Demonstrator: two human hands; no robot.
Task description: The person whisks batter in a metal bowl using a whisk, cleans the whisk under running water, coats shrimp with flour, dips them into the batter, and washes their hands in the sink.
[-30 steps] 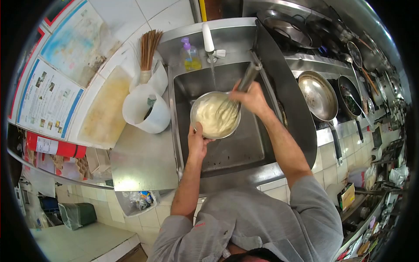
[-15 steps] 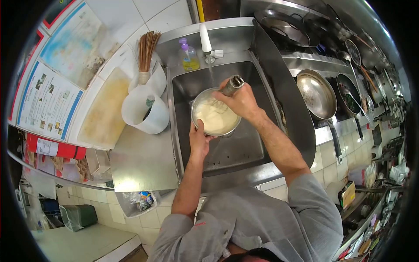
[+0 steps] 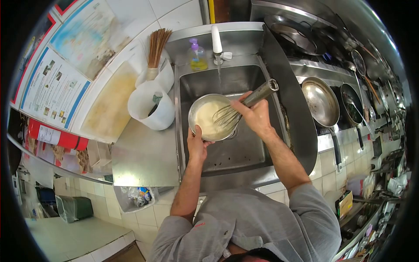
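Observation:
Over the sink [image 3: 257, 153] I hold a metal bowl [image 3: 192, 109] with a pale cream mixture [image 3: 207, 117] in it. My left hand [image 3: 197, 146] grips the bowl's near left side, thumb over the rim. My right hand [image 3: 256, 114] is closed round the metal handle of a whisk [image 3: 228, 117]. The whisk leans to the right and its wires reach into the mixture. Behind the bowl, water runs from the white faucet [image 3: 217, 40] into the sink.
A soap bottle [image 3: 197, 56] stands behind the sink. On the left are white tubs [image 3: 148, 109], a stick brush [image 3: 157, 48] and a metal counter [image 3: 144, 153]. Pans [image 3: 321, 101] with handles sticking out sit on the stove at right.
The whisk has tilted from near upright to a rightward lean, and my right hand has moved right with it. The bowl has shifted slightly left, away from the water stream.

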